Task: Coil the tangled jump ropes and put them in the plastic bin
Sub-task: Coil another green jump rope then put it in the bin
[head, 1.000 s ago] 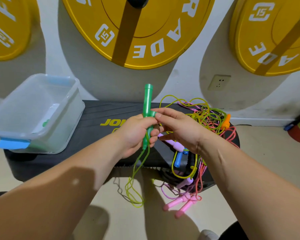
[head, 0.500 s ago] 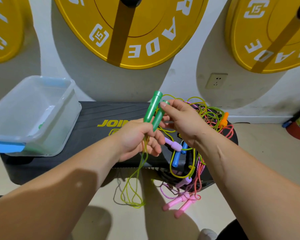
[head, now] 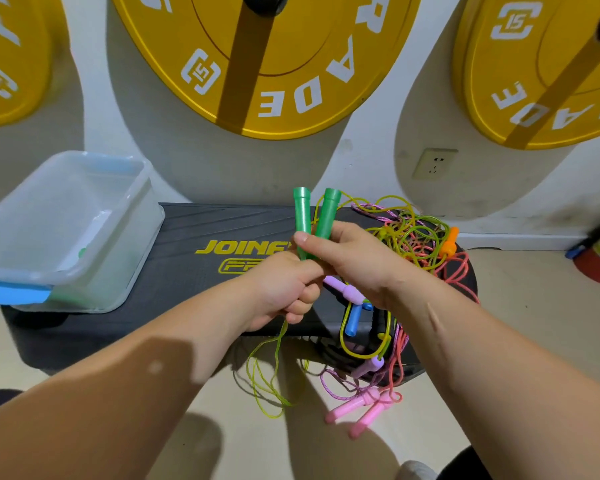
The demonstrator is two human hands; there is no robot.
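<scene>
Where half a second ago the two green plastic jump-rope handles (head: 302, 216) leaned at a slant, they now stand upright side by side at centre frame. The left hand (head: 284, 289) is clenched round their lower ends, and the right hand (head: 357, 258) pinches them higher up. Their yellow-green cord (head: 267, 382) hangs past the front edge of the black desk (head: 205, 223). The clear plastic bin (head: 118, 282) sits at the desk's left end, with bare desk between it and the hands. Tangled coloured ropes (head: 413, 237) crowd the right end.
</scene>
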